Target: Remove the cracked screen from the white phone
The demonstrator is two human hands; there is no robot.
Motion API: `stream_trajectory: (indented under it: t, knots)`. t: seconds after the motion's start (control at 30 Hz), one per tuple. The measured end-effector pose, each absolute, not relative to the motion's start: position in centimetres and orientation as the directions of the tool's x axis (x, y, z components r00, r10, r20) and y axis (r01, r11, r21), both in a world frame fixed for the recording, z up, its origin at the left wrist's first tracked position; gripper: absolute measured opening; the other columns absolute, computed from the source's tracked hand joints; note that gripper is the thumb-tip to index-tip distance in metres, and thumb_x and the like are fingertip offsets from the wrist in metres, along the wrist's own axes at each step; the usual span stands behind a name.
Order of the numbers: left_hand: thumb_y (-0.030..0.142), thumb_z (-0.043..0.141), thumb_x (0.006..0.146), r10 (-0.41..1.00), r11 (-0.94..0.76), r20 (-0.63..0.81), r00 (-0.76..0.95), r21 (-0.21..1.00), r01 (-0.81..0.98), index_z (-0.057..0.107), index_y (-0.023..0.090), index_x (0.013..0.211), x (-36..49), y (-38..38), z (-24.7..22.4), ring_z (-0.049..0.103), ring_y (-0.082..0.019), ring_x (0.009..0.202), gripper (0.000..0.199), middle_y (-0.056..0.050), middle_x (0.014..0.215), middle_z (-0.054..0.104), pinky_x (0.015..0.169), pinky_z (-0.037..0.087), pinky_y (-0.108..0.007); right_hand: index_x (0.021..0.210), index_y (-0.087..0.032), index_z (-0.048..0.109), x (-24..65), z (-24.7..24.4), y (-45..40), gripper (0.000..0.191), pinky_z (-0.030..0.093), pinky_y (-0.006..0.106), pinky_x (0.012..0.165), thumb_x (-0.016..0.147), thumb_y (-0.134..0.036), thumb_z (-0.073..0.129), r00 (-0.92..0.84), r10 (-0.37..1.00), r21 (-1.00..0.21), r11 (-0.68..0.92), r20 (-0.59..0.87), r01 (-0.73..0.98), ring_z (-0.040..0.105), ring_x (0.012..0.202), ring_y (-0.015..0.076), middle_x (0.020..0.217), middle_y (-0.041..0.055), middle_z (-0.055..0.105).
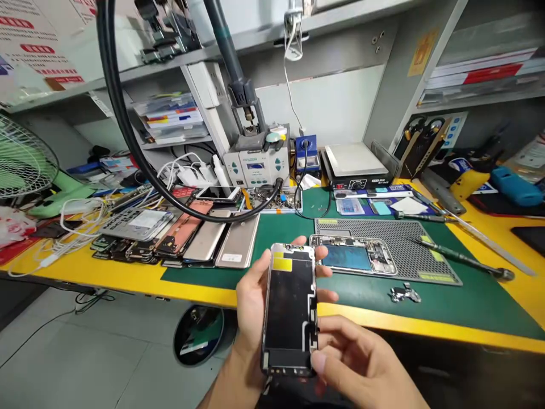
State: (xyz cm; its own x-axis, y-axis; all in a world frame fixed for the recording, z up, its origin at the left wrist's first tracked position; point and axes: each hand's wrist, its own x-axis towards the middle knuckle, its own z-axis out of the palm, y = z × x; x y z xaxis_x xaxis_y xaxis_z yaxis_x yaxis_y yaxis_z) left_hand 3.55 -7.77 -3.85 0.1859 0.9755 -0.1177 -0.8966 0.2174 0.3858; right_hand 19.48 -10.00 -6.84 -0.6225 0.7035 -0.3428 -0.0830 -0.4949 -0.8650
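Observation:
A phone screen assembly (289, 307), its black back facing up with a yellow label near the top, is held above the table's front edge. My left hand (251, 301) cradles it from beneath and the left side, fingertips showing past its right edge. My right hand (357, 358) pinches the lower right edge between thumb and fingers. Behind them, an opened phone body (347, 257) lies on a grey perforated mat (409, 244). Small metal parts (404, 293) rest on the green mat (477, 301), right of the hands.
Stacked phones and housings (200, 236) stand at the left. A black hose (128, 136) arches over them from the rework station (259, 162). Tweezers and a screwdriver (468, 258) lie at the right. A green fan (29, 170) is far left; a bin (199, 335) sits below.

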Motion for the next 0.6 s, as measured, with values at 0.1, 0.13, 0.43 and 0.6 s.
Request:
stream_trajectory:
  t: [0.1, 0.13, 0.43, 0.6]
  knots:
    - [0.047, 0.034, 0.098, 0.969, 0.233, -0.167, 0.183, 0.363, -0.902, 0.054, 0.012, 0.133, 3.8, -7.8, -3.6, 0.07, -0.028, 0.094, 0.053, -0.018, 0.129, 0.063, 0.077, 0.058, -0.04, 0.106, -0.018, 0.068, 19.6, -6.3, -10.5, 0.036, 0.051, 0.028, 0.069, 0.084, -0.045, 0.073, -0.645, 0.705, -0.855, -0.496, -0.295, -0.151, 0.06, 0.069, 0.0139, 0.086, 0.0046, 0.068]
    - [0.048, 0.035, 0.098, 0.966, 0.244, -0.172, 0.192, 0.358, -0.901, 0.055, 0.014, 0.133, 3.8, -7.9, -3.6, 0.07, -0.027, 0.093, 0.053, -0.017, 0.129, 0.063, 0.077, 0.057, -0.04, 0.107, -0.017, 0.068, 19.6, -6.3, -10.5, 0.036, 0.051, 0.028, 0.07, 0.084, -0.045, 0.073, -0.651, 0.701, -0.847, -0.505, -0.291, -0.164, 0.06, 0.07, 0.0142, 0.086, 0.0051, 0.068]
    - [0.064, 0.038, 0.091, 0.917, 0.397, -0.166, 0.362, 0.332, -0.855, 0.054, 0.005, 0.136, 3.3, -9.1, -4.8, 0.066, -0.036, 0.107, 0.076, -0.018, 0.113, 0.07, 0.101, 0.042, -0.049, 0.106, -0.017, 0.07, 19.8, -6.5, -10.1, 0.029, 0.052, 0.029, 0.07, 0.084, -0.035, 0.075, -0.647, 0.719, -0.786, -0.543, -0.254, -0.295, 0.06, 0.072, 0.0146, 0.083, 0.0043, 0.067]
    - [0.059, 0.041, 0.09, 0.926, 0.372, -0.203, 0.317, 0.364, -0.854, 0.058, -0.001, 0.13, 3.0, -10.6, -6.0, 0.065, -0.035, 0.107, 0.074, -0.022, 0.111, 0.07, 0.094, 0.048, -0.045, 0.113, -0.019, 0.07, 19.9, -6.5, -10.0, 0.03, 0.052, 0.026, 0.069, 0.086, -0.031, 0.074, -0.674, 0.698, -0.747, -0.577, -0.242, -0.329, 0.061, 0.073, 0.0129, 0.086, 0.004, 0.069]
